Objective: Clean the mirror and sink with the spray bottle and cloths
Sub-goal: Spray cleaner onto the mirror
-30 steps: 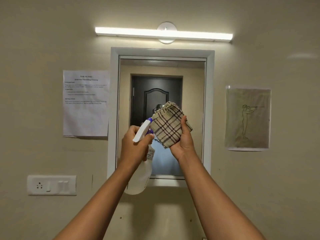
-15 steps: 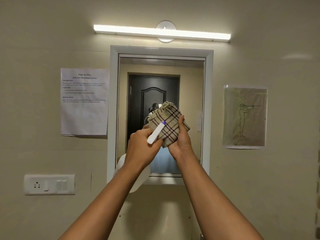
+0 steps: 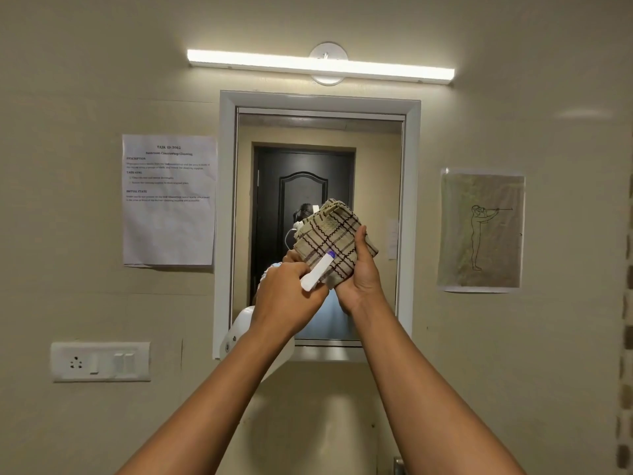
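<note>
A white-framed mirror point(image 3: 373, 159) hangs on the beige wall ahead and reflects a dark door. My right hand point(image 3: 361, 279) holds a folded checked cloth point(image 3: 334, 240) up in front of the glass. My left hand point(image 3: 286, 298) grips a white spray bottle point(image 3: 239, 329), tilted so its body points down-left behind my wrist. Its white nozzle point(image 3: 318, 270) with a purple tip rests against the cloth. The sink is out of view.
A lit tube light point(image 3: 320, 65) runs above the mirror. A printed sheet point(image 3: 169, 198) is taped left of it, a line drawing point(image 3: 481, 231) right of it. A switch plate with a socket point(image 3: 101, 361) sits at lower left.
My left hand swung the bottle from upright to tilted, bringing the nozzle onto the cloth. Both hands drifted slightly right, and the cloth stayed raised.
</note>
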Available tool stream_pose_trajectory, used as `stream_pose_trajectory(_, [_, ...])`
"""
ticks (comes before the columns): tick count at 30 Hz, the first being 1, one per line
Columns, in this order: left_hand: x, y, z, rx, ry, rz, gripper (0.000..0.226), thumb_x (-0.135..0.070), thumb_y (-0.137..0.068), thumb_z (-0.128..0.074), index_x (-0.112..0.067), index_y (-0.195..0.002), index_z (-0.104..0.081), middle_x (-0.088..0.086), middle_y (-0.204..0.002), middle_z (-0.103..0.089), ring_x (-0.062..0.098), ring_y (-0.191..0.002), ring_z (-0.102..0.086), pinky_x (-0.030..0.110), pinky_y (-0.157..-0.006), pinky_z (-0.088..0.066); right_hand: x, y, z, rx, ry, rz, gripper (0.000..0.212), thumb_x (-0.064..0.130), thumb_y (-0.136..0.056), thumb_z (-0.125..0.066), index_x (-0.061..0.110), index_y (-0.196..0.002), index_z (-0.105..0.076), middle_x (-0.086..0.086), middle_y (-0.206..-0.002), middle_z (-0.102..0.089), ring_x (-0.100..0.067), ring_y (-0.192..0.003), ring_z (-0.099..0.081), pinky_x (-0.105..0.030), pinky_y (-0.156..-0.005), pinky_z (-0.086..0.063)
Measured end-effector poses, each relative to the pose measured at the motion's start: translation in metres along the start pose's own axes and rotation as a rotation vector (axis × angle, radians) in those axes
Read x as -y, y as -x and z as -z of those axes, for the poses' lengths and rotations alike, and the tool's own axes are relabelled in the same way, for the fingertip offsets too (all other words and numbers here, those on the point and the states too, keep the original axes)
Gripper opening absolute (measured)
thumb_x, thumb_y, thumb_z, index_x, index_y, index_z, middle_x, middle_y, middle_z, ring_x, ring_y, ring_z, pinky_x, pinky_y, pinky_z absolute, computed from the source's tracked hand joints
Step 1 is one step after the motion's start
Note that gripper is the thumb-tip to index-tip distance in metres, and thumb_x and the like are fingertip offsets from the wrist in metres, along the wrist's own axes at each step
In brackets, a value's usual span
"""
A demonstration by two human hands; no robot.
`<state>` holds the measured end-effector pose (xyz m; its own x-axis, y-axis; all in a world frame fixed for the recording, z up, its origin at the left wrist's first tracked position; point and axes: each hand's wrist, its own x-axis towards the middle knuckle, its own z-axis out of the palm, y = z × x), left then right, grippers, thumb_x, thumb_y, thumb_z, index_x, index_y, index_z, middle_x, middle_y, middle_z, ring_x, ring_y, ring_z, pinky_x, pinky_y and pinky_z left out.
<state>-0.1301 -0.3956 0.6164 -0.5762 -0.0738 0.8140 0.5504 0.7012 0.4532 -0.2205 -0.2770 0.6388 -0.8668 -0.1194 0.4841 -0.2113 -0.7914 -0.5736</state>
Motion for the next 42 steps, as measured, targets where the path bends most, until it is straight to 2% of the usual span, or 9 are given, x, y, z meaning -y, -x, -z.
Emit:
stream_pose_trajectory(3, [0.000, 0.002, -0.001, -0.006, 0.002, -0.004, 0.027, -0.032, -0.085, -0.072, -0.017, -0.107, -0.069, -0.003, -0.089, -0.066, 0.013, -0.077, -0.064, 0.027, -0.068, -0.056, 0.000, 0.000, 0.002, -0.014, 0.020, 0.005, 0.050, 0.051, -0.093, -0.056, 0.014, -0.127, -0.061, -0.016, -0.125, -0.067, -0.034, -0.116, -0.063, -0.052, -0.098, -0.052])
stream_pose_trajectory(5, [0.002, 0.003, 0.000, -0.022, 0.008, 0.025, 0.024, -0.030, -0.085, -0.071, -0.015, -0.105, -0.069, -0.002, -0.088, -0.066, 0.012, -0.074, -0.063, 0.021, -0.064, -0.053, 0.002, 0.000, 0.002, -0.022, 0.022, 0.010, 0.053, 0.051, -0.093, -0.057, 0.014, -0.130, -0.060, -0.015, -0.126, -0.067, -0.034, -0.117, -0.062, -0.052, -0.099, -0.051])
stream_pose_trajectory(9, [0.007, 0.003, 0.002, -0.065, 0.027, 0.068, 0.026, -0.029, -0.087, -0.070, -0.015, -0.108, -0.068, -0.003, -0.086, -0.064, 0.008, -0.064, -0.061, 0.013, -0.057, -0.043, 0.006, 0.000, 0.004, -0.027, 0.021, 0.015, 0.049, 0.050, -0.093, -0.056, 0.016, -0.129, -0.060, -0.014, -0.125, -0.067, -0.033, -0.116, -0.062, -0.047, -0.089, -0.056])
stream_pose_trajectory(12, [0.007, 0.002, 0.004, -0.069, 0.042, 0.073, 0.029, -0.030, -0.087, -0.070, -0.015, -0.112, -0.067, -0.005, -0.085, -0.062, 0.007, -0.063, -0.061, 0.012, -0.056, -0.043, 0.005, 0.001, 0.006, -0.026, 0.023, 0.014, 0.050, 0.049, -0.093, -0.056, 0.016, -0.131, -0.059, -0.014, -0.126, -0.067, -0.032, -0.117, -0.062, -0.047, -0.090, -0.055])
stream_pose_trajectory(20, [0.006, 0.004, 0.002, -0.065, 0.050, 0.041, 0.027, -0.033, -0.086, -0.071, -0.014, -0.105, -0.070, -0.008, -0.078, -0.061, 0.011, -0.068, -0.065, 0.017, -0.058, -0.050, -0.005, 0.003, 0.005, -0.037, 0.052, -0.020, 0.057, 0.050, -0.092, -0.058, 0.012, -0.135, -0.056, -0.017, -0.129, -0.064, -0.035, -0.121, -0.060, -0.051, -0.098, -0.052])
stream_pose_trajectory(26, [0.022, 0.008, 0.002, -0.090, 0.039, 0.126, 0.029, -0.036, -0.086, -0.071, -0.014, -0.105, -0.071, 0.004, -0.087, -0.070, 0.017, -0.069, -0.065, 0.025, -0.065, -0.055, 0.005, 0.002, 0.008, -0.049, 0.024, 0.003, 0.047, 0.048, -0.094, -0.056, 0.016, -0.129, -0.059, -0.015, -0.127, -0.066, -0.033, -0.118, -0.061, -0.053, -0.101, -0.049])
stream_pose_trajectory(30, [0.024, 0.018, -0.001, -0.044, 0.025, 0.128, 0.030, -0.035, -0.085, -0.071, -0.014, -0.107, -0.068, 0.002, -0.089, -0.068, 0.020, -0.073, -0.067, 0.030, -0.072, -0.059, 0.007, 0.002, 0.005, -0.045, 0.019, 0.017, 0.035, 0.046, -0.097, -0.052, 0.020, -0.117, -0.063, -0.012, -0.120, -0.068, -0.031, -0.112, -0.062, -0.047, -0.090, -0.055])
stream_pose_trajectory(36, [0.020, 0.028, -0.011, -0.015, 0.037, 0.085, 0.019, -0.030, -0.085, -0.071, -0.015, -0.098, -0.072, 0.000, -0.081, -0.069, 0.015, -0.069, -0.066, 0.026, -0.066, -0.058, -0.003, 0.003, 0.004, -0.049, 0.044, 0.001, 0.043, 0.048, -0.097, -0.052, 0.018, -0.127, -0.060, -0.014, -0.127, -0.065, -0.032, -0.115, -0.061, -0.048, -0.090, -0.054])
stream_pose_trajectory(42, [0.021, 0.029, -0.010, -0.004, 0.033, 0.089, 0.016, -0.032, -0.085, -0.071, -0.019, -0.096, -0.071, -0.002, -0.079, -0.066, 0.015, -0.068, -0.065, 0.025, -0.066, -0.057, -0.010, 0.003, 0.010, -0.085, 0.064, -0.001, 0.052, 0.051, -0.093, -0.056, 0.017, -0.131, -0.059, -0.014, -0.127, -0.066, -0.034, -0.118, -0.060, -0.052, -0.099, -0.051])
